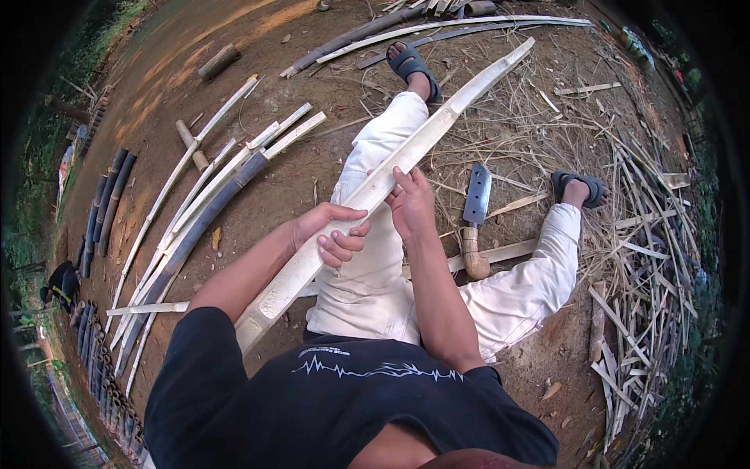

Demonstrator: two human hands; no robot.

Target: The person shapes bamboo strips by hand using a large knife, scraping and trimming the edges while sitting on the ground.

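A long split bamboo strip [447,117], its pale hollow inner face turned up, slants across my lap from beside my left upper arm to past my sandalled foot. My left hand [332,234] is closed around its edges, thumb on the inner face and fingers curled at the near side. Farther along, my right hand [410,202] pinches the strip's right edge between thumb and fingers. A cleaver-like knife [477,194] with a wide dark blade and a thick wooden handle [473,252] lies on the ground between my legs, apart from both hands.
Several split bamboo lengths [205,205] lie to my left, near a short wooden piece [192,145]. Dark bamboo poles [114,202] are farther left. A heap of slivers [641,266] spreads at the right. Long strips [445,31] and a short log [219,62] lie ahead on bare soil.
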